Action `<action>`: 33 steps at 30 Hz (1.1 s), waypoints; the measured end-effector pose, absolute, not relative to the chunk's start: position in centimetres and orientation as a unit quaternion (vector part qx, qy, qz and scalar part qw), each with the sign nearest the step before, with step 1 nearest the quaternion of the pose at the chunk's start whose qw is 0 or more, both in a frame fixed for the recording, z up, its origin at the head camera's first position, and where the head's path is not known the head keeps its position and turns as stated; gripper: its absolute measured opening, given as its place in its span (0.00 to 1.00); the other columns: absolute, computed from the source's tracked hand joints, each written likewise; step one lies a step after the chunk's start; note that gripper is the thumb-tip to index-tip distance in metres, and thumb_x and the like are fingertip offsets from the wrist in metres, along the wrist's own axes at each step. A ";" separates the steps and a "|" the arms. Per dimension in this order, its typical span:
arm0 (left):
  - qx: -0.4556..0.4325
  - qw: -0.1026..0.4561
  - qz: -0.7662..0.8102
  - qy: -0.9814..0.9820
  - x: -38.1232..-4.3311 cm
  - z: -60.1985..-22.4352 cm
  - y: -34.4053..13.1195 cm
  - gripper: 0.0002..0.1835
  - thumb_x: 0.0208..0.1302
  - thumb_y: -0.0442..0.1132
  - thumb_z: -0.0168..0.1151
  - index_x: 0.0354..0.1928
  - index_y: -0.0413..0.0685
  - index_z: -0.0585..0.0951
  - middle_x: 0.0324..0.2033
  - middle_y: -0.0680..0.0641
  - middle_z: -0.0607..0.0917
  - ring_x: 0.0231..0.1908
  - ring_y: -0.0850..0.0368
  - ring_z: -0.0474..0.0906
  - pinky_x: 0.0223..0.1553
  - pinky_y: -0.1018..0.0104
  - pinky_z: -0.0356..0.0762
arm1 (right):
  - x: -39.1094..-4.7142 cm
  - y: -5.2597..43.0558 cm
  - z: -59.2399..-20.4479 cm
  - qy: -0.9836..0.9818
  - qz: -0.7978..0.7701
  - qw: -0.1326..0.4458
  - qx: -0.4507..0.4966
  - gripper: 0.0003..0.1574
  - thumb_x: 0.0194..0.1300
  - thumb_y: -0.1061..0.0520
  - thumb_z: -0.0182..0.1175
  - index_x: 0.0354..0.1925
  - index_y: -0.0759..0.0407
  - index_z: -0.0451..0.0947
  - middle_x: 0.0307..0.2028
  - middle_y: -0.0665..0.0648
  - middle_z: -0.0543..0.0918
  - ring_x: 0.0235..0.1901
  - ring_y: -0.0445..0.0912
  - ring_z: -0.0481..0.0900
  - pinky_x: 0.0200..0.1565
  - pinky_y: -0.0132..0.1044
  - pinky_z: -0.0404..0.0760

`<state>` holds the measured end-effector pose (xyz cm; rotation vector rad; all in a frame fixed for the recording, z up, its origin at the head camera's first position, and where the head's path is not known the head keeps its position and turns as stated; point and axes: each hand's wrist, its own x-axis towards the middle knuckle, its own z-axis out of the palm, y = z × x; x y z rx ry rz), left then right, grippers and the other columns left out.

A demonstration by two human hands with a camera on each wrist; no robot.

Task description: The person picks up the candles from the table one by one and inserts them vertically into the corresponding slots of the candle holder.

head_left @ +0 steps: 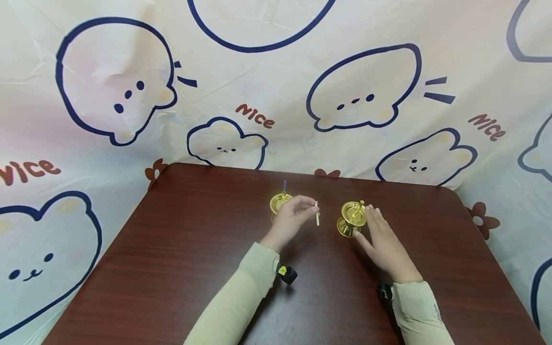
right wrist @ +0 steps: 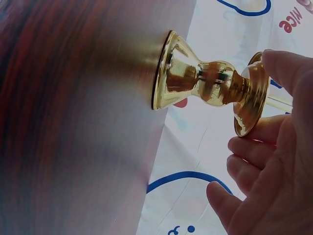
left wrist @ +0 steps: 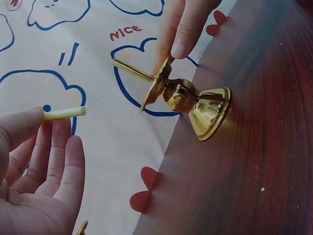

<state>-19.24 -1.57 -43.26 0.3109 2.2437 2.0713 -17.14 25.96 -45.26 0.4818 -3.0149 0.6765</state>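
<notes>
My left hand (head_left: 290, 220) pinches a short, thin pale-yellow candle (left wrist: 68, 113) between thumb and fingertips. It is held to the left of a shiny gold candle holder (head_left: 353, 215), which has a flared base, a round dish and a thin stem rising from the dish. That holder stands on the table, and my right hand (head_left: 385, 244) holds its dish, thumb on one side of the rim and fingers on the other (right wrist: 274, 147). Behind my left hand, partly hidden by it, is a second gold candle holder (head_left: 278, 203) bearing a slim blue-grey candle (head_left: 284, 186).
The dark red-brown wooden table (head_left: 172, 249) stretches under both arms. A pale cloth (head_left: 284, 81) with cartoon faces, flowers and the word "Nice" hangs right behind its far edge and along both sides.
</notes>
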 end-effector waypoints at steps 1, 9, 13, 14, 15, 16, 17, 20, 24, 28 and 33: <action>0.102 0.038 0.678 0.727 -19.3 -43.3 -1.4 0.14 0.69 0.44 0.68 0.51 0.45 0.82 0.46 0.47 0.87 0.48 0.52 0.85 0.55 0.58 0.81 | -17.1 26.0 -45.3 -0.964 0.216 0.009 0.155 0.52 0.76 0.43 0.56 0.79 0.69 0.44 0.78 0.71 0.48 0.77 0.66 0.44 0.71 0.66 0.53; 0.099 0.036 0.688 0.718 -20.1 -43.3 -0.4 0.14 0.68 0.44 0.68 0.51 0.46 0.83 0.45 0.48 0.87 0.48 0.50 0.86 0.54 0.59 0.81 | -17.1 26.0 -45.4 -0.963 0.219 0.011 0.155 0.52 0.76 0.42 0.56 0.79 0.69 0.44 0.78 0.72 0.49 0.77 0.67 0.44 0.71 0.66 0.52; 0.091 0.035 0.687 0.720 -20.3 -43.2 0.2 0.14 0.68 0.45 0.69 0.51 0.48 0.84 0.45 0.50 0.87 0.46 0.56 0.86 0.55 0.58 0.81 | -17.1 25.9 -45.5 -0.962 0.224 0.015 0.155 0.52 0.76 0.43 0.56 0.78 0.69 0.44 0.78 0.72 0.49 0.77 0.67 0.45 0.71 0.66 0.53; 0.088 0.034 0.687 0.720 -20.4 -43.2 0.3 0.14 0.68 0.45 0.69 0.50 0.49 0.84 0.44 0.51 0.87 0.46 0.57 0.85 0.55 0.59 0.81 | -17.1 25.9 -45.5 -0.962 0.224 0.017 0.155 0.52 0.76 0.43 0.57 0.78 0.69 0.45 0.78 0.72 0.49 0.77 0.67 0.45 0.70 0.66 0.54; 0.087 0.034 0.689 0.719 -20.4 -43.1 0.4 0.13 0.67 0.46 0.69 0.50 0.50 0.84 0.44 0.51 0.87 0.46 0.57 0.85 0.55 0.59 0.81 | -17.1 25.9 -45.5 -0.962 0.223 0.017 0.156 0.52 0.76 0.43 0.56 0.78 0.69 0.45 0.78 0.71 0.49 0.77 0.67 0.45 0.70 0.66 0.54; 0.087 0.033 0.691 0.716 -20.5 -43.1 0.6 0.13 0.67 0.45 0.69 0.50 0.50 0.84 0.44 0.52 0.87 0.47 0.58 0.85 0.55 0.59 0.81 | -17.1 25.9 -45.6 -0.962 0.223 0.019 0.156 0.52 0.75 0.42 0.56 0.78 0.70 0.46 0.77 0.72 0.50 0.77 0.67 0.46 0.70 0.66 0.54; 0.088 0.032 0.695 0.713 -20.6 -43.1 0.7 0.13 0.67 0.45 0.70 0.50 0.50 0.84 0.44 0.51 0.87 0.47 0.58 0.85 0.55 0.60 0.81 | -17.1 25.9 -45.6 -0.962 0.224 0.017 0.155 0.52 0.76 0.42 0.56 0.78 0.70 0.45 0.78 0.72 0.49 0.77 0.67 0.45 0.70 0.66 0.54; 0.092 0.028 0.709 0.699 -20.8 -43.0 1.2 0.12 0.67 0.43 0.69 0.49 0.48 0.84 0.44 0.50 0.87 0.47 0.57 0.85 0.54 0.61 0.81 | -17.2 25.9 -45.7 -0.962 0.222 0.018 0.156 0.52 0.76 0.42 0.56 0.78 0.70 0.45 0.77 0.72 0.49 0.76 0.67 0.45 0.70 0.66 0.54; 0.097 0.025 0.725 0.682 -21.3 -42.9 1.8 0.12 0.68 0.40 0.69 0.49 0.43 0.83 0.44 0.47 0.87 0.47 0.54 0.86 0.52 0.63 0.82 | -17.3 26.0 -45.6 -0.963 0.221 0.012 0.155 0.52 0.76 0.43 0.56 0.78 0.70 0.44 0.78 0.72 0.48 0.77 0.67 0.44 0.71 0.66 0.53; 0.102 0.026 0.739 0.665 -21.7 -42.7 2.4 0.13 0.68 0.38 0.68 0.50 0.38 0.82 0.43 0.44 0.87 0.48 0.49 0.86 0.51 0.64 0.83 | -17.3 26.0 -45.5 -0.963 0.223 0.007 0.154 0.52 0.76 0.42 0.55 0.78 0.70 0.43 0.78 0.72 0.47 0.77 0.66 0.43 0.71 0.66 0.52; 0.103 0.027 0.752 0.650 -22.0 -42.6 3.0 0.13 0.68 0.36 0.68 0.50 0.35 0.82 0.41 0.44 0.87 0.45 0.50 0.87 0.49 0.64 0.83 | -17.3 25.9 -45.6 -0.963 0.223 0.003 0.150 0.52 0.76 0.44 0.57 0.78 0.70 0.44 0.78 0.71 0.47 0.77 0.66 0.43 0.70 0.67 0.53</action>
